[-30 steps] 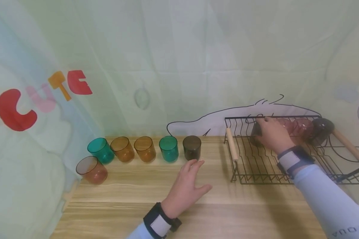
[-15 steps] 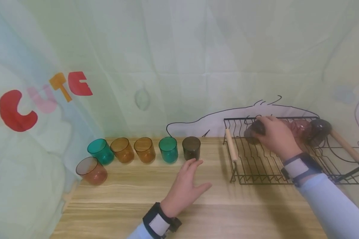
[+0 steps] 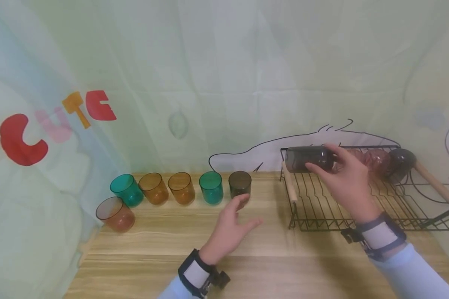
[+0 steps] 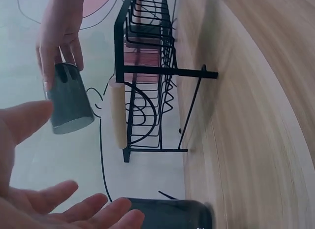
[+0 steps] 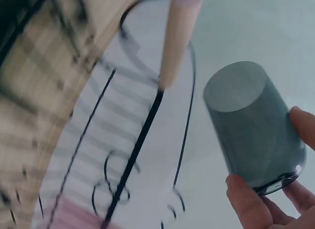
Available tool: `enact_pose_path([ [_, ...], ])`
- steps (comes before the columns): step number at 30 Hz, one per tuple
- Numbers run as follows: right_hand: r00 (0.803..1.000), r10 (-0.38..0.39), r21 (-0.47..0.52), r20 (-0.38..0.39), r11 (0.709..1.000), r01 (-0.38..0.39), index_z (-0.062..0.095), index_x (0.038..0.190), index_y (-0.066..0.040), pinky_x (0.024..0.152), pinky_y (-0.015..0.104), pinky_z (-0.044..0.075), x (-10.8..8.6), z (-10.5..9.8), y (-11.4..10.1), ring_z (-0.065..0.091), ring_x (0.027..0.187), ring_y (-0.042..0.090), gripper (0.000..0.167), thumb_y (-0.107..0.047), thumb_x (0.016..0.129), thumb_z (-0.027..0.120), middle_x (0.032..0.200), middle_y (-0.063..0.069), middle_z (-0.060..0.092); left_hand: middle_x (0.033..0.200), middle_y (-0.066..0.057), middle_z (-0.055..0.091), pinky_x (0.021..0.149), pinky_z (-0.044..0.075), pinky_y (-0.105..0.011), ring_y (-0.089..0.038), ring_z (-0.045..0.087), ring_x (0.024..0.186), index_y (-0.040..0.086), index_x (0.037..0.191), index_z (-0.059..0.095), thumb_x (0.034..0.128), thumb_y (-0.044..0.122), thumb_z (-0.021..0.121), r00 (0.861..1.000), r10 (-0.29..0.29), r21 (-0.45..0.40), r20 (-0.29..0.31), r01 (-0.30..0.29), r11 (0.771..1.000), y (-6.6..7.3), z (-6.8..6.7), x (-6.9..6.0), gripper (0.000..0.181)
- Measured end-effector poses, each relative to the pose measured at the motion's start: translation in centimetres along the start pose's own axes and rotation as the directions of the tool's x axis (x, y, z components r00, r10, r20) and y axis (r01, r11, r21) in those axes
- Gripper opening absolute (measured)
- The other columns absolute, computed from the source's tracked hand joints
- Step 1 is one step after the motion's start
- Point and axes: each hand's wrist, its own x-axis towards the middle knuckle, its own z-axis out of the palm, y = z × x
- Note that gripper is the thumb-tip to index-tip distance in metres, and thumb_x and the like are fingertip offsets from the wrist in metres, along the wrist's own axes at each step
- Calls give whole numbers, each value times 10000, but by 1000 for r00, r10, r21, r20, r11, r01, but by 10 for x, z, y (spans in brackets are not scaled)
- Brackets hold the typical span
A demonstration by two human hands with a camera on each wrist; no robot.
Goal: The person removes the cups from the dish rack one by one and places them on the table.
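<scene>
My right hand (image 3: 347, 182) grips a dark grey glass (image 3: 307, 159) near its base and holds it on its side above the rack's left end. In the right wrist view the same glass (image 5: 256, 130) has its mouth turned away from the palm. My left hand (image 3: 228, 230) hovers over the table with fingers spread and thumb out, holding nothing. Just beyond its fingertips stands an upright dark brown-grey glass (image 3: 240, 182); whether they touch is hard to tell. A black wire dish rack (image 3: 333, 207) with wooden handles (image 3: 289, 182) stands on the right.
Left of the brown-grey glass, upright glasses stand along the back: a green one (image 3: 211, 189), two amber ones (image 3: 181, 189) (image 3: 153, 189), a teal one (image 3: 127, 190) and a pink one (image 3: 116, 214). Pink glasses (image 3: 377, 162) and a dark one (image 3: 402, 162) sit in the rack. Behind hangs a printed curtain (image 3: 224, 83).
My right hand has lifted the dark glass out of the rack, moved it left and turned it sideways. The left hand has barely shifted.
</scene>
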Motion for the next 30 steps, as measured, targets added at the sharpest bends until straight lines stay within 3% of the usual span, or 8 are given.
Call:
enact_pose_path([
  [3,995,88,119,44,989,-93,527,1320,-188,658,97,522,-9,4,-12,644,1007,220,718,-441,699,784,1234,72,600,1464,-51,386,1070,373,-486,-245,424,1317,197,1444,293,768,556,677,998,-63,-114,-6,62,992,2,-1,4,856],
  [5,988,134,168,73,975,-145,522,1320,-183,702,116,529,-14,6,-19,625,1062,228,717,-444,703,779,1262,63,581,1480,-70,355,1055,396,-475,-257,416,1323,223,1464,241,766,564,676,995,-102,-180,-11,98,979,4,-1,7,890],
  [9,970,208,189,126,955,-229,526,1277,-174,735,189,526,-24,11,-31,604,1080,207,695,-494,706,758,1250,20,574,1485,-62,342,1035,427,-442,-255,411,1325,248,1469,212,770,583,660,988,-152,-282,-23,140,949,9,-1,11,895],
  [12,952,247,208,178,937,-282,502,1247,-150,709,255,535,-31,16,-38,603,1069,221,692,-519,712,742,1229,22,553,1469,-70,371,1035,431,-421,-242,438,1306,208,1462,245,794,576,638,987,-158,-337,-24,141,931,12,-2,12,858],
  [18,939,243,276,242,911,-307,463,1218,-102,673,295,575,-44,27,-48,607,1057,288,686,-490,728,744,1251,49,485,1440,-84,425,988,476,-368,-171,493,1253,128,1443,305,831,563,600,987,-163,-446,11,151,882,17,-3,15,807],
  [25,939,208,330,275,896,-296,456,1193,-113,725,336,581,-59,42,-53,589,1076,301,660,-459,722,763,1284,26,449,1385,-67,473,959,497,-395,-209,515,1236,121,1426,318,820,582,601,986,-162,-536,38,157,829,24,-3,17,812],
  [30,942,184,367,282,886,-283,456,1183,-109,772,355,575,-66,48,-56,575,1082,302,663,-430,705,784,1301,51,424,1396,-57,471,954,492,-443,-220,527,1228,135,1406,344,824,562,612,986,-160,-560,50,160,813,26,-3,19,771],
])
